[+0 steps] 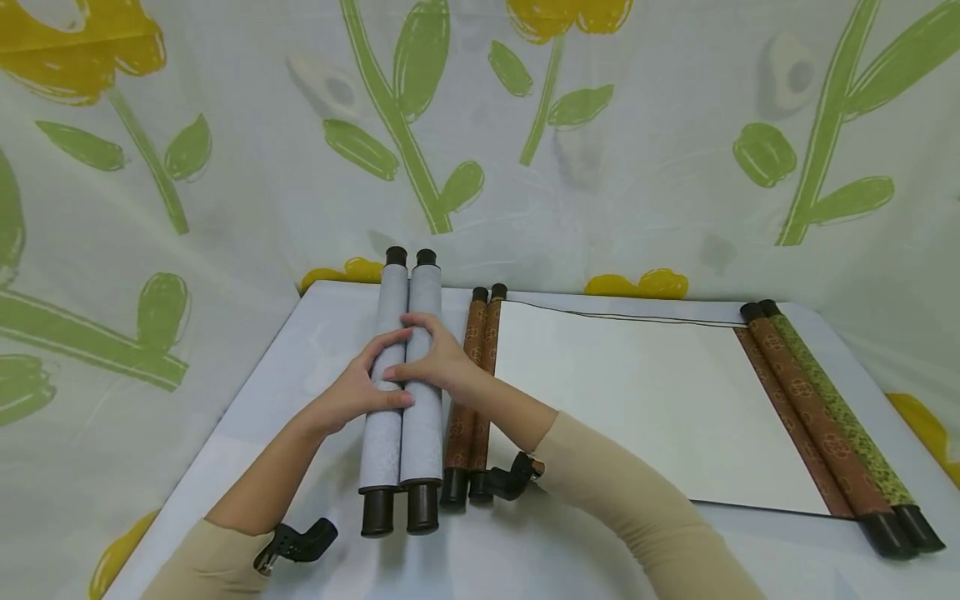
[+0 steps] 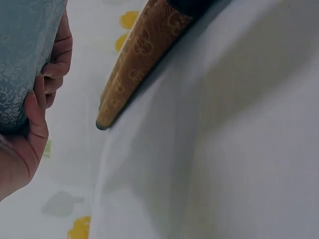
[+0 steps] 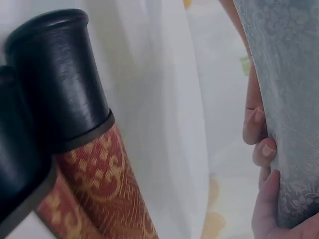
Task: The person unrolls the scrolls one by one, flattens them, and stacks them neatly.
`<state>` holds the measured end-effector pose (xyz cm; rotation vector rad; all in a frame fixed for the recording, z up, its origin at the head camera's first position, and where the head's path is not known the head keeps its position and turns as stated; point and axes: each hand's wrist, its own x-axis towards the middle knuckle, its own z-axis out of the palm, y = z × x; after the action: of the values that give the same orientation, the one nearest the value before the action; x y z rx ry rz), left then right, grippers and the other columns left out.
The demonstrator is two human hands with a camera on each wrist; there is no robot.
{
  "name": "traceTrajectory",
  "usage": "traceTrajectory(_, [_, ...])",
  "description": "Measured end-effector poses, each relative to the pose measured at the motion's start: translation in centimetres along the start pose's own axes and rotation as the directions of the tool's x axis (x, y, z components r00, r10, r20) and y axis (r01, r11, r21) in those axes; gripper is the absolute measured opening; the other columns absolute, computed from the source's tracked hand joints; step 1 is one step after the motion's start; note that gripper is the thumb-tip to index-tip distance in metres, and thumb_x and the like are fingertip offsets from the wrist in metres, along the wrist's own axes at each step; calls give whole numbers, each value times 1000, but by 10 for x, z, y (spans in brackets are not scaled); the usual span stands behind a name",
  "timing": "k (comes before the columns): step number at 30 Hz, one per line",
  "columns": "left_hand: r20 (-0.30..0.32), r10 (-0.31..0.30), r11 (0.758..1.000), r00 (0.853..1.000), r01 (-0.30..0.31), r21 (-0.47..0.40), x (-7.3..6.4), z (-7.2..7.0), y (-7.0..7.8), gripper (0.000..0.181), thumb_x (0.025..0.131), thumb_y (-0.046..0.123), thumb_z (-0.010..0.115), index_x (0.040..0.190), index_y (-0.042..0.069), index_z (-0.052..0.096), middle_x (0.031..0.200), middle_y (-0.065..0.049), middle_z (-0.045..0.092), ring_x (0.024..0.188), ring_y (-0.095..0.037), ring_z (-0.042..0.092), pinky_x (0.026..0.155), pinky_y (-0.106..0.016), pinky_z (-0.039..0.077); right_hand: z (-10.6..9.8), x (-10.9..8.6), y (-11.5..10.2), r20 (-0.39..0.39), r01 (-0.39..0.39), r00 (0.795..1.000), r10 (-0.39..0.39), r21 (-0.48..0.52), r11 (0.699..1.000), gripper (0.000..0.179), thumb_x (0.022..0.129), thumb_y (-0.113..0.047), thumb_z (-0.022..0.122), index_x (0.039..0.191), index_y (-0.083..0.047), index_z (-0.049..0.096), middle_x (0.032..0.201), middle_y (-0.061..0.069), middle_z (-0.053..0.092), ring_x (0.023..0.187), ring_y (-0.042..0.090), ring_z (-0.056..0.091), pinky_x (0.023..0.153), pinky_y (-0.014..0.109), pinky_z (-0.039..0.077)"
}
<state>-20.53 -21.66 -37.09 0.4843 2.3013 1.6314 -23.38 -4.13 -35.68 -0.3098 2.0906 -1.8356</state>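
Both hands hold a pale blue-grey scroll (image 1: 422,433) up above the table, its two rolled halves side by side with dark end knobs. My left hand (image 1: 358,390) grips the left roll, the thumb reaching across toward the right one. On the right roll lies my right hand (image 1: 437,360), its fingers and thumb curled around it. The floral brocade of the scroll (image 2: 25,55) shows at the left edge of the left wrist view, with fingers wrapping behind it. In the right wrist view the scroll (image 3: 294,99) fills the right edge; the undersides are partly hidden.
A brown-patterned scroll (image 1: 456,425) lies on the white table (image 1: 300,367) just right of the hands. Its white sheet (image 1: 630,400) spreads toward a brown roll (image 1: 806,400) at the right. Against that roll rests a green-patterned roll (image 1: 840,408). A flowered curtain (image 1: 262,167) hangs behind.
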Motion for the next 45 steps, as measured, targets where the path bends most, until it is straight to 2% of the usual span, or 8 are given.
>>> traceTrajectory(6, [-3, -1, 999, 1000, 1, -38, 4, 9, 10, 88, 77, 22, 78, 148, 27, 27, 149, -15, 21, 127, -35, 31, 94, -45, 36, -21, -8, -4, 52, -3, 999, 0, 55, 998, 85, 74, -1, 77, 145, -25, 35, 139, 14, 36, 115, 29, 45, 89, 40, 44])
traceTrajectory(18, [40, 12, 996, 999, -9, -85, 13, 29, 23, 74, 82, 10, 68, 146, 27, 34, 148, -13, 23, 124, -34, 33, 92, -42, 38, -67, -27, -8, 87, -32, 996, 29, 38, 999, 97, 69, 10, 67, 149, -28, 27, 148, 11, 22, 121, 30, 36, 91, 41, 38])
traceTrajectory(21, [27, -1, 993, 1000, 5, -116, 16, 35, 25, 71, 82, 6, 61, 145, 27, 37, 147, -12, 25, 122, -34, 34, 90, -41, 38, -75, -32, -7, 67, -39, 997, 35, 54, 998, 94, 67, 12, 61, 148, -25, 31, 147, 11, 23, 122, 30, 34, 91, 41, 37])
traceTrajectory(24, [-28, -18, 990, 999, 14, -140, 20, 43, 28, 69, 78, 3, 57, 142, 23, 43, 146, -10, 30, 119, -31, 37, 88, -39, 37, -78, -33, -4, 13, -47, 999, 46, 56, 997, 89, 67, 9, 61, 145, -24, 37, 146, 9, 26, 123, 29, 35, 93, 41, 37])
traceTrajectory(30, [-169, -45, 989, 985, 20, -146, 33, 60, 35, 58, 78, 7, 70, 133, 17, 54, 142, -5, 43, 117, -24, 43, 90, -34, 38, -83, -33, 0, -149, -45, 988, 41, -21, 999, 86, 67, 0, 80, 141, -25, 44, 145, 6, 36, 124, 28, 40, 97, 43, 38])
traceTrajectory(33, [-184, -50, 992, 982, 28, -124, 36, 65, 38, 56, 78, 7, 71, 131, 17, 56, 141, -5, 45, 117, -24, 43, 90, -35, 38, -88, -35, 0, -176, -42, 984, 35, -36, 998, 88, 65, 7, 77, 140, -25, 45, 143, 7, 38, 121, 28, 41, 95, 43, 39])
traceTrajectory(38, [-183, -53, 994, 982, 35, -99, 40, 71, 41, 56, 77, 0, 61, 130, 16, 57, 142, -5, 44, 119, -25, 41, 92, -38, 36, -97, -40, -3, -186, -51, 982, 37, -74, 996, 91, 64, 14, 68, 142, -26, 43, 143, 8, 37, 118, 30, 40, 88, 40, 41])
traceTrajectory(45, [-215, -48, 998, 976, 37, -56, 42, 78, 45, 53, 78, -1, 50, 126, 17, 62, 135, -10, 47, 114, -26, 41, 90, -39, 36, -111, -48, -4, -210, -88, 976, 61, -123, 989, 86, 68, 12, 56, 143, -26, 41, 148, 10, 30, 120, 31, 36, 86, 44, 39])
